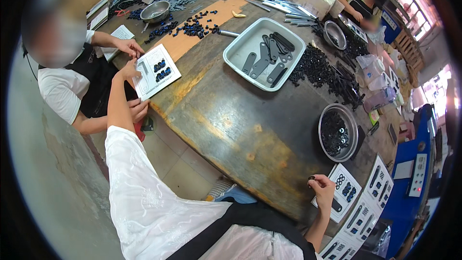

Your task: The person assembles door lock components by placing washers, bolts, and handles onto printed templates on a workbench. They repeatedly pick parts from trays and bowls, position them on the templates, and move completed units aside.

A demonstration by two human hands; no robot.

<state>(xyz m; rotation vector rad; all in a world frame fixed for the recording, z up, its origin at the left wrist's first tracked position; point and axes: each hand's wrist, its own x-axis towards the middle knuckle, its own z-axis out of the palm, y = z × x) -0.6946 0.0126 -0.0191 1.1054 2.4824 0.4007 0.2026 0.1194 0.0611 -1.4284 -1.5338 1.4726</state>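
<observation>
My left arm reaches far to the left, where my left hand [129,70] is closed on the edge of a white card [153,85] carrying blue-and-black small parts. A co-worker's hands are at the same card, one above mine and one at its lower corner. On the right, my right hand [323,188] pinches a small black piece [312,178]; its exact kind is too small to tell. Just beneath that hand lies another white card [353,185] with black rings, blue-and-black parts and a dark flat bar. A metal bowl [355,135] of small black parts stands beyond it.
A pale plastic tub [231,60] holds flat dark link plates. Loose black parts [313,67] are heaped beside it, and blue-and-black pieces [195,28] lie farther back. Several filled cards [373,197] line the right edge. Another person [361,2] sits at the far right.
</observation>
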